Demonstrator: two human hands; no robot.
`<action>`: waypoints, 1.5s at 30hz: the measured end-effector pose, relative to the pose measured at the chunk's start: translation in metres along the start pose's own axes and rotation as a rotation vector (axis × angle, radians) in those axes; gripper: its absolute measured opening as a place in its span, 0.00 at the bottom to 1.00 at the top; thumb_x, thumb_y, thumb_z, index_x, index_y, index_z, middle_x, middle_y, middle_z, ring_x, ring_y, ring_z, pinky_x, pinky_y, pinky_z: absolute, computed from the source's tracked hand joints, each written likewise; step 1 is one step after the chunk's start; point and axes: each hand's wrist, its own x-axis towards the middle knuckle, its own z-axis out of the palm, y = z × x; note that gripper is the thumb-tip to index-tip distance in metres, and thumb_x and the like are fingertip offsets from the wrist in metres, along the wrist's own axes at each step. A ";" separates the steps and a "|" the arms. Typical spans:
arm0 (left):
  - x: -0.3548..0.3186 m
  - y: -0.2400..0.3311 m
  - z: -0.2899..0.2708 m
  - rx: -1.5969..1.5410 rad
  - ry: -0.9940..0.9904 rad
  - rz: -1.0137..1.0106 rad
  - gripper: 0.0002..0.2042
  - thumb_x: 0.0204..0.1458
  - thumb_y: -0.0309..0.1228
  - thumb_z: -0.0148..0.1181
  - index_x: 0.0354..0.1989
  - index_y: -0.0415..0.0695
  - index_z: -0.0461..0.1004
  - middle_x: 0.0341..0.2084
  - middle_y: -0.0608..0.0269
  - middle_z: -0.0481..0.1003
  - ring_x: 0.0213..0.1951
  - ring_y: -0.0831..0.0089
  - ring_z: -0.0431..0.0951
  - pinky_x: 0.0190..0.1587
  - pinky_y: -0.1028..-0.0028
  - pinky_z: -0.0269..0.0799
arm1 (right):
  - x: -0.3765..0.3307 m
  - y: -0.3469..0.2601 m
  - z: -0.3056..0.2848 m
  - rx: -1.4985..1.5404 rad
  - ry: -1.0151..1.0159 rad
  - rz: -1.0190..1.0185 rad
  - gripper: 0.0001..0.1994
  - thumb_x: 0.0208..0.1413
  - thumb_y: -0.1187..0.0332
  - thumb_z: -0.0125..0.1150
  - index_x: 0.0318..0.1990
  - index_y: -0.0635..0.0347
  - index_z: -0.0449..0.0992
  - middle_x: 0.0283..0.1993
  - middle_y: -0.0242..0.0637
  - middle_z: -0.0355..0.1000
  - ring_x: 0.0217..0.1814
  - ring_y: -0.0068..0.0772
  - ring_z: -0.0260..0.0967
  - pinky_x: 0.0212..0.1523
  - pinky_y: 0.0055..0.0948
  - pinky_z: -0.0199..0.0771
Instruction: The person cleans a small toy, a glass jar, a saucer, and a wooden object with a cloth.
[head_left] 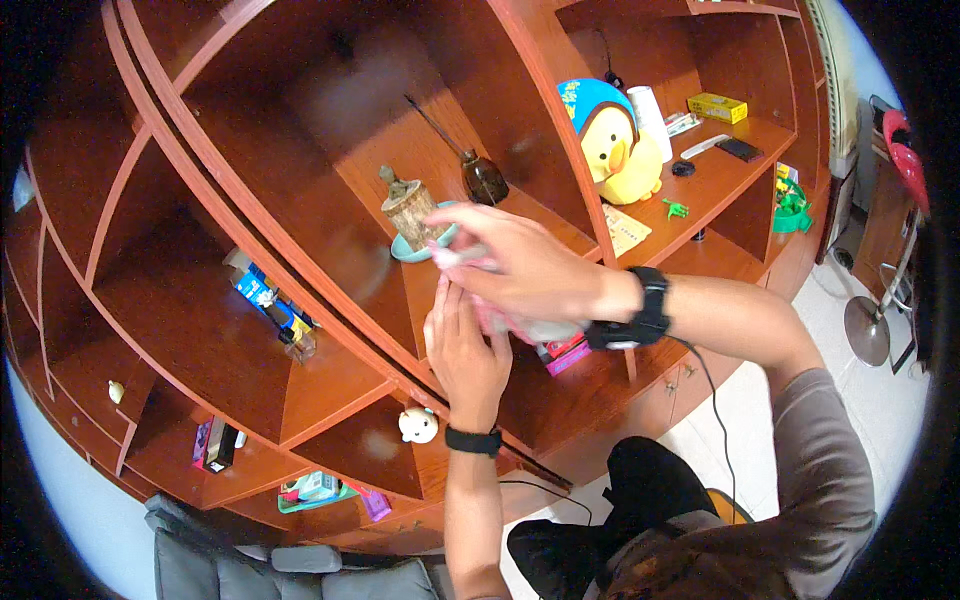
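Observation:
In the middle of the view, my right hand [535, 265] closes round a pink and white cloth [515, 325], which bunches under the palm and pokes out past the fingertips. Just below it my left hand [468, 350] has its fingers stretched out, their tips by the cloth; whether they pinch it is hidden. Beyond the fingers, a log-shaped ornament [408, 210] stands on a light teal saucer [404, 250] on the shelf. Behind my right hand is a dark brown bottle [484, 178] with a thin dark stick leaning out of it.
A reddish-brown wooden shelf unit [350, 400] curves around me, its dividers near both hands. On the right shelf sits a yellow duck plush [625, 160]. Blue boxes [262, 292] and a white round figurine [418, 425] occupy left compartments. A black cable [715, 400] hangs from my right wrist.

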 end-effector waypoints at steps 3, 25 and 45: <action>0.002 -0.001 0.023 0.280 -0.097 -0.144 0.13 0.50 0.31 0.50 0.38 0.35 0.74 0.43 0.51 0.74 0.48 0.55 0.72 0.45 0.60 0.63 | 0.056 -0.010 0.001 -0.353 0.081 -0.276 0.15 0.51 0.74 0.51 0.47 0.62 0.70 0.39 0.50 0.71 0.43 0.48 0.70 0.45 0.36 0.70; 0.003 0.008 0.030 0.326 0.053 -0.104 0.12 0.51 0.31 0.48 0.36 0.40 0.76 0.39 0.57 0.77 0.43 0.63 0.76 0.40 0.67 0.62 | 0.137 0.157 -0.030 -0.630 0.094 0.856 0.35 0.50 0.53 0.57 0.61 0.66 0.56 0.55 0.51 0.66 0.57 0.48 0.64 0.56 0.41 0.65; -0.003 0.003 0.022 0.223 0.019 -0.193 0.15 0.50 0.35 0.51 0.42 0.38 0.73 0.37 0.51 0.77 0.42 0.60 0.76 0.40 0.65 0.64 | 0.109 0.077 -0.025 -0.918 0.125 0.414 0.13 0.41 0.61 0.65 0.28 0.63 0.78 0.33 0.50 0.75 0.37 0.48 0.75 0.37 0.40 0.76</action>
